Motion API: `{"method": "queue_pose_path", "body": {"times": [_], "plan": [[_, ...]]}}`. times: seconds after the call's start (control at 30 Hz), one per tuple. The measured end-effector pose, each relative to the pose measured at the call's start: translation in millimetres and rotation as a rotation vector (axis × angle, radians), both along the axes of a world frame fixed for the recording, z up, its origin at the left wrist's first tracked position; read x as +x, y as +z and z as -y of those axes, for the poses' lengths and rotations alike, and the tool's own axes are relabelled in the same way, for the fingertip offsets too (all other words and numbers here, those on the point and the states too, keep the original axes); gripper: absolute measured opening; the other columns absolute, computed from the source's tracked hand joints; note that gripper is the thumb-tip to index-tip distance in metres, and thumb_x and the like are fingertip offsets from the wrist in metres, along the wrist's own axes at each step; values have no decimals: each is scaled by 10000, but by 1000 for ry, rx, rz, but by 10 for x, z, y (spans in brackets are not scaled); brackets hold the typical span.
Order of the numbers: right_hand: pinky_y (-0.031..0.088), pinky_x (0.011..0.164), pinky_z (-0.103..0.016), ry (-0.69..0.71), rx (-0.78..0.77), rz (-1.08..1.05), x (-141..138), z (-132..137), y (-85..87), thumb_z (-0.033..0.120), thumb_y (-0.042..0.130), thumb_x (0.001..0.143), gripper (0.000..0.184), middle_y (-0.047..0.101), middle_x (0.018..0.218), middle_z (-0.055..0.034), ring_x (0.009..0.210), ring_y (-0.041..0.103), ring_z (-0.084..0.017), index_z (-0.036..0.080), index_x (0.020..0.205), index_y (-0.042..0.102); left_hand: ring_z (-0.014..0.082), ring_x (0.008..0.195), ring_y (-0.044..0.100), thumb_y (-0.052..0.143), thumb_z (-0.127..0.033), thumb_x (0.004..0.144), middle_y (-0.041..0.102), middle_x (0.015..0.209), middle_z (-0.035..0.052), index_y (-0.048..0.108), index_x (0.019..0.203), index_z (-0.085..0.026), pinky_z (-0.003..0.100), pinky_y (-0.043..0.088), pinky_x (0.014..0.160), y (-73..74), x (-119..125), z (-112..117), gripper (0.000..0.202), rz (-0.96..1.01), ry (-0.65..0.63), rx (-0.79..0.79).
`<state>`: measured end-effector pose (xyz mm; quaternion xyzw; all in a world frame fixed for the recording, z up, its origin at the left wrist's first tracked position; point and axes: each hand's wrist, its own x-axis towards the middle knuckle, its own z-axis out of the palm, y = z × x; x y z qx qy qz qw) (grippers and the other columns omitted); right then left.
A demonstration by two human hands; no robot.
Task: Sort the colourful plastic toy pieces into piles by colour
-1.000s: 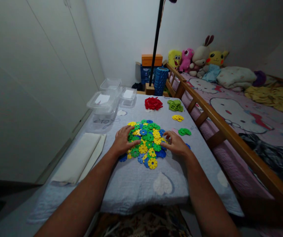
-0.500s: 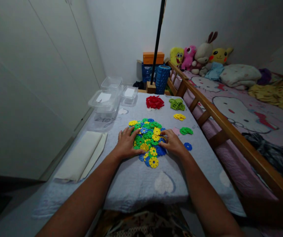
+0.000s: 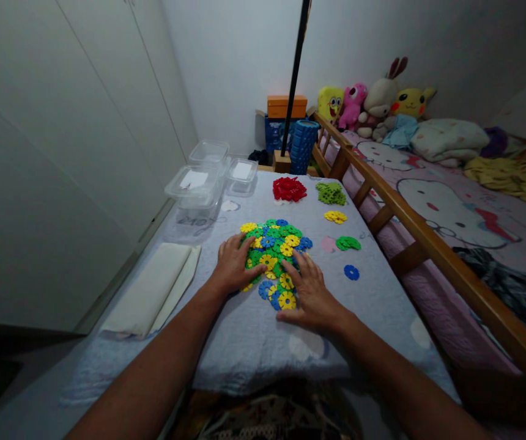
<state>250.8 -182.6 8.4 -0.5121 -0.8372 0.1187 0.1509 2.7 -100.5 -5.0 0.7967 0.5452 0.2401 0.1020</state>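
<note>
A mixed pile of notched plastic discs (image 3: 271,242) in yellow, green and blue lies mid-table. Against its left side rests my left hand (image 3: 234,264), fingers spread, thumb over the discs. My right hand (image 3: 311,293) lies at the pile's near right edge, fingers apart and touching discs, thumb stretched out toward the front. Just by that thumb is a yellow disc (image 3: 287,300) at the pile's near tip. To the right sit separate groups: a blue disc (image 3: 351,272), green discs (image 3: 348,243) and yellow discs (image 3: 335,217). Neither hand grips anything.
Red pieces (image 3: 289,189) and light green pieces (image 3: 331,193) are heaped at the back. Clear plastic containers (image 3: 194,183) stand back left, with a folded cream cloth (image 3: 153,287) nearer. A wooden bed rail (image 3: 410,238) runs along the right side; a black pole (image 3: 294,79) rises behind.
My right hand has moved from the pile's right side toward me, to its near right edge, and its fingers have spread. My left hand has shifted slightly left.
</note>
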Motion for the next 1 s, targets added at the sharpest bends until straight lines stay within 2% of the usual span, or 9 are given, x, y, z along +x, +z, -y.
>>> {"method": "queue_pose_path", "body": {"times": [0.13,0.37,0.53,0.67,0.77,0.87,1.0], "plan": [[200,1192,-682,5,-2,68,-78,-5,-63,683,786,714,1098,183,1690,-199,1537,137,-458,251,1610,320,365,1401,426,691,-573,816,484,1498,152,530,1428,-246,559,321,1163,-13,-9,-20,712,31,3,-10],[196,1202,-659,-6,43,96,-202,-275,-83,644,701,833,912,233,1680,-196,1534,174,-420,236,1583,380,340,1412,430,654,-564,852,484,1508,148,511,1438,-235,549,316,1174,-34,-28,-36,687,70,-10,-35],[203,1214,-610,-5,110,55,-339,-482,-83,589,684,871,854,269,1664,-195,1517,225,-394,221,1580,383,338,1407,434,658,-560,853,490,1504,142,517,1434,-246,550,318,1172,-47,-31,-36,676,82,-18,-21],[188,1217,-601,59,118,12,-397,-586,-42,609,674,868,867,300,1652,-181,1504,252,-382,228,1585,368,336,1408,434,663,-562,850,495,1500,143,517,1433,-250,549,324,1172,-48,-35,-41,677,80,-19,-20],[240,1202,-550,73,143,-62,-349,-696,38,529,623,928,686,395,1600,-150,1451,343,-339,235,1525,460,337,1403,440,657,-570,856,499,1495,152,524,1426,-239,551,326,1173,-50,-32,-43,672,70,-13,-22],[352,1114,-493,-60,182,-109,-202,-885,136,361,562,968,400,571,1411,-128,1305,471,-306,242,1343,633,341,1397,444,663,-561,852,507,1487,143,530,1423,-255,560,325,1173,-56,-22,-43,661,69,-6,-11],[430,962,-443,-271,155,-25,24,-1135,185,292,620,910,289,645,1190,-137,1108,526,-310,229,1174,717,350,1393,445,665,-538,850,509,1484,145,537,1416,-255,577,322,1170,-48,-5,-37,646,68,10,-8]]}}
